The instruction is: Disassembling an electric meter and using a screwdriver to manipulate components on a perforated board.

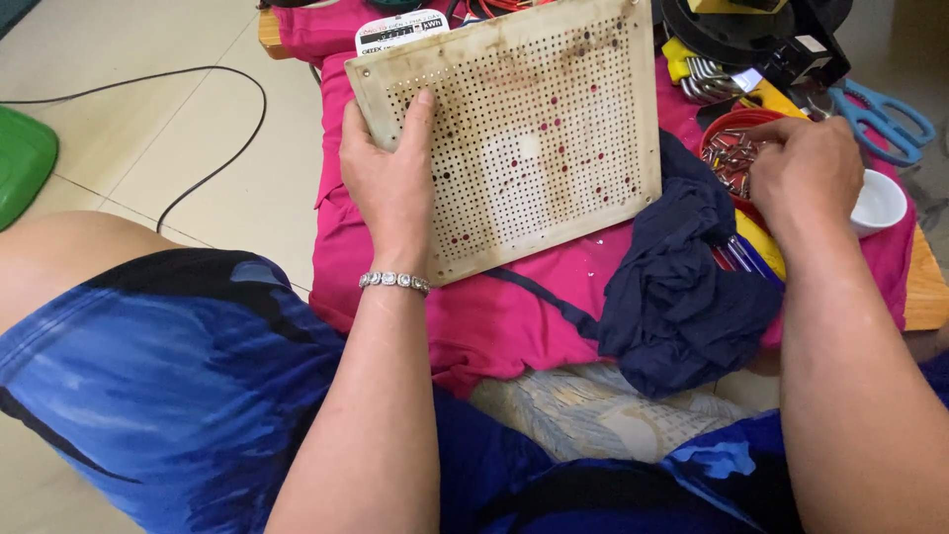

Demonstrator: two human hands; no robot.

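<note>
Meanwhile, your left hand [390,178] grips the mostly unfilled perforated board [524,138] while your right hand [806,168] pinches pins from the red bowl [730,127].

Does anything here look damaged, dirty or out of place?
Yes. The perforated board held by the left hand is stained brown and yellowed, with reddish marks around some holes. A dark blue cloth lies crumpled beside it.

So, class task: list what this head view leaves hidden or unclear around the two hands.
- Right hand: fingertips and any grip hidden behind its own back, over the red bowl of small metal pins.
- White meter: mostly covered by the cream perforated board.
- Blue-handled scissors: blades hidden by the hand.
</note>
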